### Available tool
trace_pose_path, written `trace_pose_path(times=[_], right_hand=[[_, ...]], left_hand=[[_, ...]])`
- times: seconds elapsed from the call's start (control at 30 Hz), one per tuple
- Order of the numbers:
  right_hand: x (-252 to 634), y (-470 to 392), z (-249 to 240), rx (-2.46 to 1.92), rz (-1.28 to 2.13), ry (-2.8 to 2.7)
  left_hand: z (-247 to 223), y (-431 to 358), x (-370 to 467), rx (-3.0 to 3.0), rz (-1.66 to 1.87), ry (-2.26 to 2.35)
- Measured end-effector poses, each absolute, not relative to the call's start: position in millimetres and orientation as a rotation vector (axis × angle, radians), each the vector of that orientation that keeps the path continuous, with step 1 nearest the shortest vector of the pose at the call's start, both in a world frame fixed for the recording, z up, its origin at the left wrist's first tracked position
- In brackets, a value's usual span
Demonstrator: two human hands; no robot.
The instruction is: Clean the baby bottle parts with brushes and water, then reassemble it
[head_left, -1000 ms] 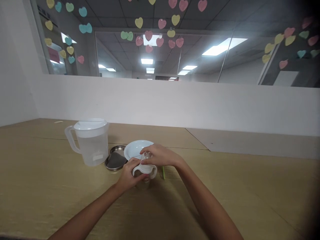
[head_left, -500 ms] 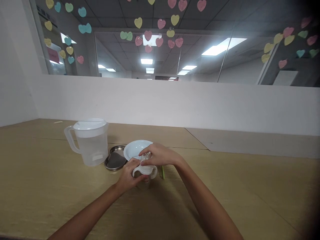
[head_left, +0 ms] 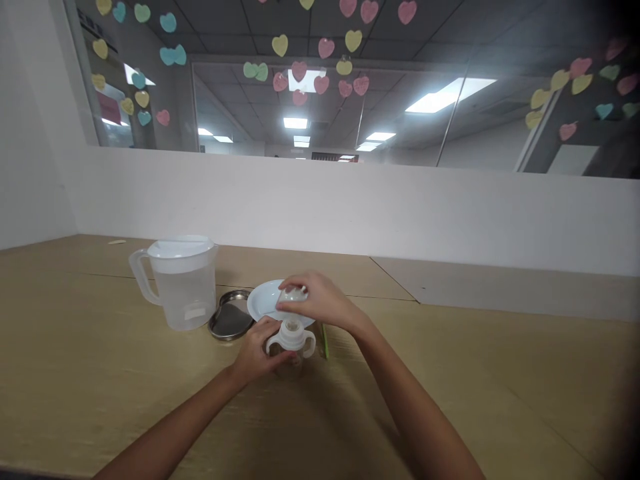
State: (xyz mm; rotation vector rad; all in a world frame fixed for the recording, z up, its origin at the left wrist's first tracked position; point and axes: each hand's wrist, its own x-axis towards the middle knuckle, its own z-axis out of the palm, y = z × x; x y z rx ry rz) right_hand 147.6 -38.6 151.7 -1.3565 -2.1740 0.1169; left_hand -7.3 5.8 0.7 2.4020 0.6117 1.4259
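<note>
The white bowl (head_left: 261,301) lies on the wood-toned tabletop (head_left: 410,373), partly hidden by the hands. Just on its near side is a two-handled baby bottle (head_left: 292,336) with a white collar, roughly upright. The left hand (head_left: 257,350) grasps this bottle around the collar and handle on its left side, fingers behind and thumb in front; whether the base touches the tabletop cannot be told. The right hand (head_left: 320,300) grips a clear cap (head_left: 293,295) between fingers and thumb, above the right part of the bowl, apart from the bottle and a little above its top.

Immediately left of the bowl is a kidney-shaped metal tray (head_left: 231,319); whether the rims touch is unclear. Farther left of the bowl, past the tray, stands a translucent lidded pitcher (head_left: 186,293), its handle facing left. To the near right of the bowl lies a slim green item (head_left: 325,342), partly covered by the right hand and too small to identify.
</note>
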Motion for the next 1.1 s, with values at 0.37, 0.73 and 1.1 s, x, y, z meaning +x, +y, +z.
trace_pose_path(times=[0.37,0.73,1.1], right_hand=[[163,15,110,-1.795,0.111,-2.167],[157,20,96,-1.777,0.208,-2.362],[135,-45,146,-1.713,0.073,-2.548]], left_hand=[[-4,11,-7,2.427,1.424,0.576],[-2,10,-7,2.418,1.4,0.606],[1,6,-6,2.374,1.373,0.673]])
